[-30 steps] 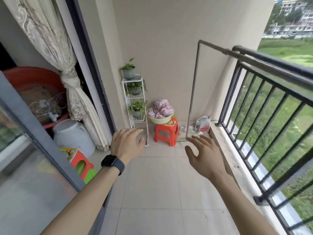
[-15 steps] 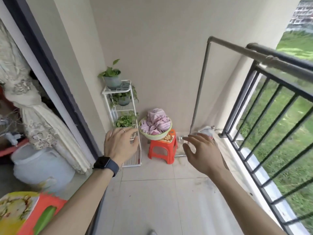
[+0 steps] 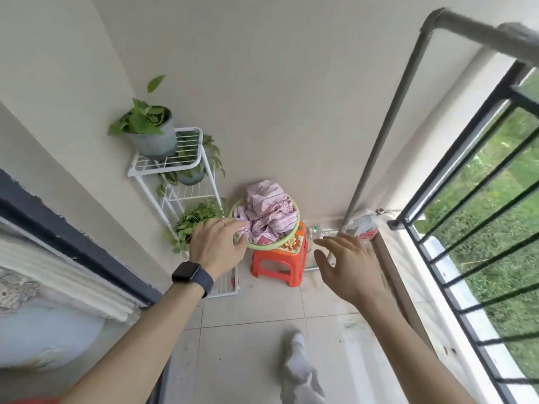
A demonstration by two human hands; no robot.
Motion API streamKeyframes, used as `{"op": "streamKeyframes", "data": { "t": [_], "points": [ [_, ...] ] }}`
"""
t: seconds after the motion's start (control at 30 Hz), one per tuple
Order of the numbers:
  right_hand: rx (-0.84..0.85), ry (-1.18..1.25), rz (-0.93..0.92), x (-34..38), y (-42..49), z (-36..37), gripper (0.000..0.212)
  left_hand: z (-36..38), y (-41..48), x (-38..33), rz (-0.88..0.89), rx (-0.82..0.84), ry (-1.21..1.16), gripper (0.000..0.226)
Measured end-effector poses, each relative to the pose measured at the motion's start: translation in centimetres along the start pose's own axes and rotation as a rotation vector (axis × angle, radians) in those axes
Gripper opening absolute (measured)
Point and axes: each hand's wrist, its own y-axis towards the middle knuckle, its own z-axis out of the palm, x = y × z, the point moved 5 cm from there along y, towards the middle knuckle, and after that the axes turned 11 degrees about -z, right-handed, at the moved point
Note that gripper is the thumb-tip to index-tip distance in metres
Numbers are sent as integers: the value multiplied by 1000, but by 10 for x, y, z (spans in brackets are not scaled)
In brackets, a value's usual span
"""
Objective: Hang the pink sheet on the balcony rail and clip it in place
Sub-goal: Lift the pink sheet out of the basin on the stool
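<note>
The pink sheet [image 3: 268, 211] lies crumpled in a green basin [image 3: 274, 243] on an orange stool [image 3: 280, 266] by the far wall. My left hand [image 3: 217, 247], with a watch on its wrist, is stretched toward the basin and overlaps its left rim in the view; its fingers are loosely bent and hold nothing. My right hand [image 3: 347, 266] reaches forward to the right of the stool, fingers spread and empty. The grey balcony rail [image 3: 481, 33] runs along the upper right above the black railing [image 3: 466, 141]. No clips are visible.
A white wire shelf [image 3: 175, 167] with potted plants stands left of the stool. A white and red bottle [image 3: 364, 225] sits in the far right corner by the rail's post. My foot in a white sock [image 3: 297, 363] is on the tiled floor. The dark door frame [image 3: 73, 243] lies left.
The view has moved forward along the balcony, so stool and basin are much nearer. Both hands stay stretched out, and the left one now overlaps the basin's rim.
</note>
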Motion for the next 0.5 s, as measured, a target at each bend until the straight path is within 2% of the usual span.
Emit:
{"op": "streamKeyframes", "data": {
  "t": [0.27, 0.5],
  "points": [
    [135, 50, 0, -45, 164, 64, 32, 58, 153, -13, -30, 87, -2, 35],
    [380, 46, -2, -77, 271, 153, 39, 142, 260, 3, -86, 252, -10, 39]
  ]
}}
